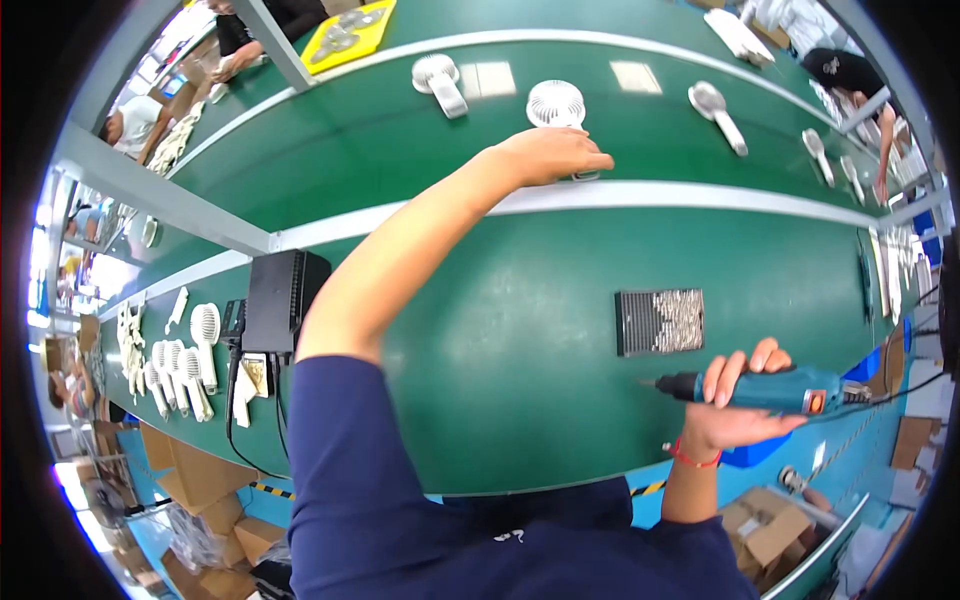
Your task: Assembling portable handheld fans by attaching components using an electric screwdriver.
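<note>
My left hand point(553, 157) reaches across the white rail to the far green strip. It is closed around the handle of a white handheld fan point(556, 103); the round grille shows beyond the hand, and most of the handle is hidden. In my right hand point(735, 410), at the near right, is a teal electric screwdriver point(780, 390). Its black nose and bit point left over the worktop, and its cord trails off to the right. Just beyond the bit lies a black ridged tray point(638, 325), its right part covered with small screws.
On the far strip lie more handheld fans point(437, 82) point(716, 114) and a yellow tray point(350, 35). A black power box point(282, 300) with cables stands left of my arm. Several fans point(205, 340) rest at the left end. Grey posts point(170, 190) frame the bench; co-workers sit beyond.
</note>
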Available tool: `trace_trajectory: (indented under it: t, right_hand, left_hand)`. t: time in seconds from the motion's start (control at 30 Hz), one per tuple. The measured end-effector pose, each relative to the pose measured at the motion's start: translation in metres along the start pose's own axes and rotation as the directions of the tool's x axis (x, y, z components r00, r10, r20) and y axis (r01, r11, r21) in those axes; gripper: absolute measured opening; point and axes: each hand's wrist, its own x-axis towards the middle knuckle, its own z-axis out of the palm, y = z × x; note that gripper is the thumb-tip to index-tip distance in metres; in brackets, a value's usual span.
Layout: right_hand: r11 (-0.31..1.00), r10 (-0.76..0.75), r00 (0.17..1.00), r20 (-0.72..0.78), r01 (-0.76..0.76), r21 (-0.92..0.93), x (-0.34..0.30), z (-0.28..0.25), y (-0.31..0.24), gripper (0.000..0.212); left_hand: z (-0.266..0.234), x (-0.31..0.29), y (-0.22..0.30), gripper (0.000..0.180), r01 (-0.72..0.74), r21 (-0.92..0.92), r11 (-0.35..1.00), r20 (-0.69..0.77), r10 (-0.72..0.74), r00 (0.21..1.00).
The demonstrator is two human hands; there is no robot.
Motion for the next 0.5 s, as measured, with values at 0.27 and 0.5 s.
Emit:
trace_trajectory:
  t: [0.27, 0.5]
  right_hand:
    - [0.995, 0.02, 1.0, 0.011, -0.019, -0.093, 0.002, -0.019, -0.008, 0.065]
    - [0.999, -0.022, 0.997, 0.07, 0.024, -0.034, 0.037, -0.027, 0.013, 0.073]
  left_hand:
    - [0.028, -0.031, -0.11, 0.064, 0.13, 0.211, 0.969, -0.189, -0.09, 0.978]
    - [-0.02, -0.142, -0.168, 0.043, 0.352, 0.529, 0.772, 0.041, -0.438, 0.898]
